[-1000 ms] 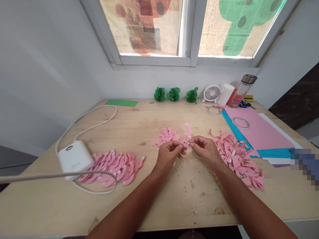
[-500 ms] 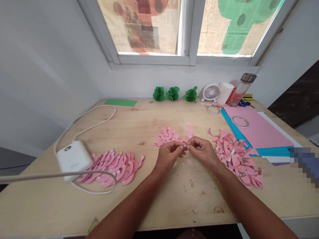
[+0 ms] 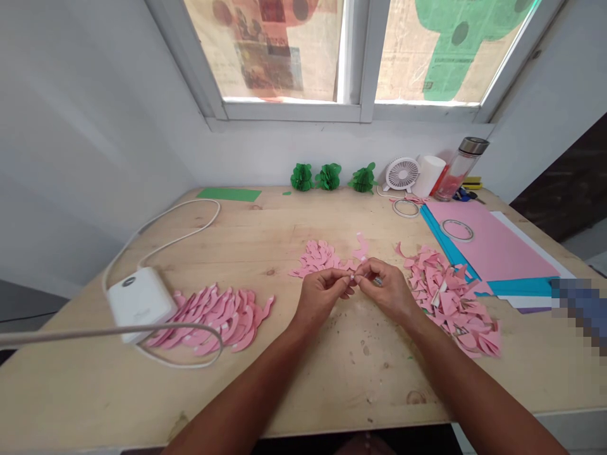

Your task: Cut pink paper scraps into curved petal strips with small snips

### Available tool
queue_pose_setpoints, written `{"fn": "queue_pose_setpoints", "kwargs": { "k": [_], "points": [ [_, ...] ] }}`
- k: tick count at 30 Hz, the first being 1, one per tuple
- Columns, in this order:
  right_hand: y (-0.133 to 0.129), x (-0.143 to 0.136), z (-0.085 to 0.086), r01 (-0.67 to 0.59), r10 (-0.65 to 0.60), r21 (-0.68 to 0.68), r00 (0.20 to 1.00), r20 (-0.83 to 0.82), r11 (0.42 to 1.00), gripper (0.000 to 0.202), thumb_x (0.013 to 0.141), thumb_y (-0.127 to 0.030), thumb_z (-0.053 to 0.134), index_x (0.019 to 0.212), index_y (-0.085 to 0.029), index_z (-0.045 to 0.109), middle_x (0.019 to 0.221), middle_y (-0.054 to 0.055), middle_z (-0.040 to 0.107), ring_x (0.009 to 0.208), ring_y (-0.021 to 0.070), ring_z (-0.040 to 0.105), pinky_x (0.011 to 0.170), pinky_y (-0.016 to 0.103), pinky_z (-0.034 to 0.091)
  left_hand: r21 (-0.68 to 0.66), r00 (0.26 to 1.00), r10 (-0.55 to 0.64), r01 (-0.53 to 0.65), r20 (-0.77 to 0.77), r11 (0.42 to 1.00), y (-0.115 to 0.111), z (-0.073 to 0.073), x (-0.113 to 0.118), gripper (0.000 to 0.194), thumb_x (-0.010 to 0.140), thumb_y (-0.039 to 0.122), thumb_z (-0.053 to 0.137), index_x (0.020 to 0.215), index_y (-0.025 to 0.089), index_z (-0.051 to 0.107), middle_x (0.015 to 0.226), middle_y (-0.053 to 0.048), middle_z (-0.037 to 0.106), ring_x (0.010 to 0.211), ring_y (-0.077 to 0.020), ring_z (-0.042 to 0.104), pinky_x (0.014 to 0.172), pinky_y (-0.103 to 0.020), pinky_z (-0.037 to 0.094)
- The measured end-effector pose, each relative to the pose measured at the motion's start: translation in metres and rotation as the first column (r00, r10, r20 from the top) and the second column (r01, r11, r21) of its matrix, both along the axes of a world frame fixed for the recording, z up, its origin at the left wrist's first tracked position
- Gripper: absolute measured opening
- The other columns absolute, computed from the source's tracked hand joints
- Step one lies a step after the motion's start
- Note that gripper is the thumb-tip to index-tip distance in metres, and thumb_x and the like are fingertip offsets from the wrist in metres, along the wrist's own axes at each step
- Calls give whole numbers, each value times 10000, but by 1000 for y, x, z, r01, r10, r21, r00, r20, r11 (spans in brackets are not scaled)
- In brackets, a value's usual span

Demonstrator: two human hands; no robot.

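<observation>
My left hand (image 3: 323, 294) and my right hand (image 3: 386, 289) meet over the middle of the wooden table (image 3: 265, 234), fingertips pinched together. Between them is a tiny whitish and pink piece, mostly hidden by the fingers; it looks like pink paper with a white patch. Just behind my left hand lies a pile of small pink paper cutouts (image 3: 318, 255). A curved pink strip with white patches (image 3: 361, 245) lies behind my fingertips. To the left is a heap of wavy pink pieces (image 3: 227, 316), and to the right of my right hand a heap of pink scraps (image 3: 446, 297).
A white power bank (image 3: 141, 302) with a looping cable sits at left. Green paper shapes (image 3: 328, 177), a small fan (image 3: 402, 174) and a glass bottle (image 3: 459, 172) stand at the back. Tape rings (image 3: 406, 208) and pink sheets (image 3: 497, 246) lie at right.
</observation>
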State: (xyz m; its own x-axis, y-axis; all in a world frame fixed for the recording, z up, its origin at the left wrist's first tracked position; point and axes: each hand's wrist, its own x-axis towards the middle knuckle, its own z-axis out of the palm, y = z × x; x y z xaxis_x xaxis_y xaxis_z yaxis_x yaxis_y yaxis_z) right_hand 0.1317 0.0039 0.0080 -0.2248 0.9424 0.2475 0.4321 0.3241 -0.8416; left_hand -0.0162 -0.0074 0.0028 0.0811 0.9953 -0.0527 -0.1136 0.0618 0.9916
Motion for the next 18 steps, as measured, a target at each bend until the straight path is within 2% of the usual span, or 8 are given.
{"fn": "queue_pose_setpoints", "kwargs": {
  "k": [18],
  "points": [
    [-3, -2, 5, 10, -12, 47, 999, 48, 999, 101, 693, -109, 494, 653, -177, 558, 700, 5, 578, 657, 126, 526, 615, 239, 389, -12, 999, -13, 13, 33, 1000, 0, -2, 0, 134, 645, 262, 670, 685, 135, 686, 603, -42, 661, 534, -130, 588, 531, -246, 491]
  ]
}}
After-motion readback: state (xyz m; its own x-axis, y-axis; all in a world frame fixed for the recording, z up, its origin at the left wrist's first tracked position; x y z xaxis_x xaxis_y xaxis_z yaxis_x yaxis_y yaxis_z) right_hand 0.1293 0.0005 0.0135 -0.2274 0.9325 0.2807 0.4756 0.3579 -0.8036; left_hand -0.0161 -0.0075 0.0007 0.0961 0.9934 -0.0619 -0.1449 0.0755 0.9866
